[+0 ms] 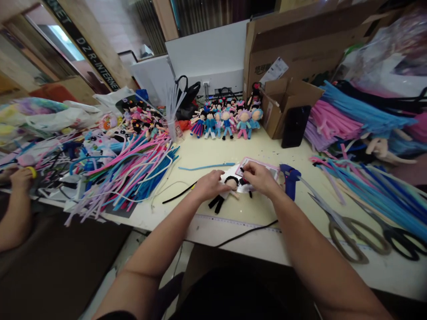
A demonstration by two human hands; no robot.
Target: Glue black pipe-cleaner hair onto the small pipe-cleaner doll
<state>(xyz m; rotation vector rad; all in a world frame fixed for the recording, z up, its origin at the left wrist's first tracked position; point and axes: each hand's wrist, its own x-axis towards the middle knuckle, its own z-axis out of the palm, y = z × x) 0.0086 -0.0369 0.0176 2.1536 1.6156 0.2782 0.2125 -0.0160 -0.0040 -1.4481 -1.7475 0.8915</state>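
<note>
My left hand [209,186] is closed around the side of a small pipe-cleaner doll [228,194], which has black hair, a white top and black legs. The doll lies tilted, its legs pointing toward the table's front edge. Just right of its head, my right hand [258,175] pinches with thumb and forefinger. A small dark piece shows at those fingertips, too small to name. Under and behind the right hand lies a pink-edged card or case [248,161], partly hidden. A blue glue gun [289,180] stands close to the right wrist.
Loose pipe cleaners [133,171] heap on the left, with more bundles [336,118] at right. Finished dolls [227,122] line the back beside a cardboard box [278,104] and a black phone [296,126]. Large scissors [350,229] lie at right. Another person's hand [20,178] is far left.
</note>
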